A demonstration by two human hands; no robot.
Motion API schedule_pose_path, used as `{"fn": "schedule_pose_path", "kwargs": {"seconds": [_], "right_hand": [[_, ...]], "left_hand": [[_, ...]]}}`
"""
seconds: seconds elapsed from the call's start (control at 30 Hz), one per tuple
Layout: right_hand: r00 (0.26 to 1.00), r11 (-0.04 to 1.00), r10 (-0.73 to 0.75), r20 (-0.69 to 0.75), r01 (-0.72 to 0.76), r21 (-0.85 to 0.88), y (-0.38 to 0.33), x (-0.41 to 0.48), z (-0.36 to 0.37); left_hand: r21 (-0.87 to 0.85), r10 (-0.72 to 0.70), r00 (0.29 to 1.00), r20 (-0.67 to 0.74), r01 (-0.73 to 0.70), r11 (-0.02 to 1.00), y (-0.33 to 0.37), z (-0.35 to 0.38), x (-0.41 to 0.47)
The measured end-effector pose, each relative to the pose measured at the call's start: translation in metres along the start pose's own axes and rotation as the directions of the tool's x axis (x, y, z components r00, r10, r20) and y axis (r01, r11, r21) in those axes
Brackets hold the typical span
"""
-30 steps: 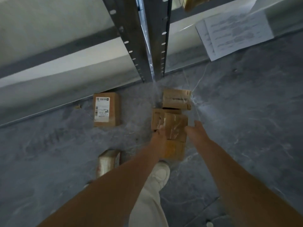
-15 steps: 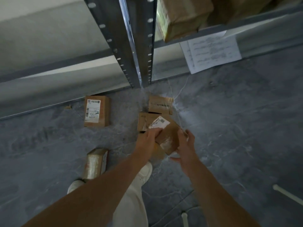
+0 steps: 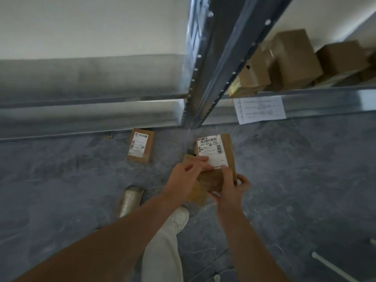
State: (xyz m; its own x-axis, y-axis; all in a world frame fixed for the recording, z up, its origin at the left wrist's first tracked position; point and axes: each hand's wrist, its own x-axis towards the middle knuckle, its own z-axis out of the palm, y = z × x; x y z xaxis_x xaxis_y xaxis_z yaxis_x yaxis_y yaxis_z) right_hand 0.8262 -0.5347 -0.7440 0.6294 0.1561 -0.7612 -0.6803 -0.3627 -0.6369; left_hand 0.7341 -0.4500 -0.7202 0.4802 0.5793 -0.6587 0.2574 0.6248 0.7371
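Observation:
A brown cardboard parcel (image 3: 222, 157) with a white barcode label facing up is held above the floor in both hands. My left hand (image 3: 187, 176) grips its left edge, fingers laid over the label's lower part. My right hand (image 3: 230, 188) holds its near right corner, thumb on top and fingers curled underneath. More brown parcels (image 3: 195, 192) lie on the floor right under it, mostly hidden by my hands.
A labelled flat parcel (image 3: 140, 145) lies on the grey floor to the left, a small taped one (image 3: 130, 200) nearer me. Metal shelf uprights (image 3: 205, 78) rise ahead; cardboard boxes (image 3: 293, 60) fill the right shelf, papers (image 3: 260, 108) hanging from its edge. My shoe (image 3: 179, 218) stands below.
Both hands went from touching the pile on the floor to lifting one parcel, turning it label-up and raising it. The view tilted up, showing the shelf's boxes.

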Motion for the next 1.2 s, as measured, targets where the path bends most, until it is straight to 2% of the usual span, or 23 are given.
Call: {"fn": "schedule_pose_path", "kwargs": {"seconds": [0.13, 0.23, 0.33, 0.43, 0.53, 0.6, 0.7, 0.77, 0.9, 1.0, 1.2], "right_hand": [[0.984, 0.991, -0.105, 0.147, 0.116, -0.069, -0.015, -0.072, 0.026], [0.944, 0.987, -0.116, 0.309, 0.145, -0.073, -0.038, -0.129, 0.058], [0.857, 0.974, -0.121, 0.501, 0.199, -0.106, -0.057, -0.194, 0.098], [0.775, 0.942, -0.140, 0.616, 0.296, -0.159, -0.066, -0.263, 0.146], [0.720, 0.865, -0.157, 0.675, 0.431, -0.258, -0.073, -0.330, 0.200], [0.669, 0.773, -0.168, 0.724, 0.545, -0.325, -0.072, -0.372, 0.237], [0.562, 0.596, -0.139, 0.815, 0.705, -0.385, -0.060, -0.436, 0.291], [0.474, 0.501, -0.121, 0.872, 0.788, -0.359, -0.045, -0.480, 0.325], [0.278, 0.438, -0.075, 0.958, 0.872, -0.219, 0.003, -0.571, 0.379], [0.149, 0.356, 0.033, 0.988, 0.922, -0.151, 0.043, -0.628, 0.397], [0.038, 0.293, 0.185, 0.982, 0.951, -0.093, 0.075, -0.684, 0.423]], "left_hand": [[-0.275, -0.047, 0.989, -0.139, 0.007, 0.962, 0.031, -0.065, -0.050], [-0.439, -0.122, 0.987, -0.105, 0.064, 0.896, 0.060, -0.120, -0.084], [-0.490, -0.015, 0.998, -0.066, -0.019, 0.872, 0.098, -0.176, -0.119], [-0.505, 0.049, 0.989, -0.138, -0.113, 0.856, 0.134, -0.233, -0.164], [-0.568, 0.120, 0.971, -0.205, -0.218, 0.794, 0.161, -0.292, -0.216], [-0.563, 0.164, 0.950, -0.265, -0.291, 0.774, 0.171, -0.333, -0.254], [-0.546, 0.213, 0.902, -0.375, -0.400, 0.736, 0.174, -0.396, -0.306], [-0.507, 0.256, 0.857, -0.448, -0.479, 0.717, 0.174, -0.437, -0.345], [-0.428, 0.283, 0.725, -0.628, -0.626, 0.652, 0.162, -0.505, -0.424], [-0.374, 0.274, 0.646, -0.713, -0.680, 0.630, 0.143, -0.540, -0.474], [-0.337, 0.212, 0.540, -0.814, -0.738, 0.585, 0.115, -0.575, -0.518]]}}
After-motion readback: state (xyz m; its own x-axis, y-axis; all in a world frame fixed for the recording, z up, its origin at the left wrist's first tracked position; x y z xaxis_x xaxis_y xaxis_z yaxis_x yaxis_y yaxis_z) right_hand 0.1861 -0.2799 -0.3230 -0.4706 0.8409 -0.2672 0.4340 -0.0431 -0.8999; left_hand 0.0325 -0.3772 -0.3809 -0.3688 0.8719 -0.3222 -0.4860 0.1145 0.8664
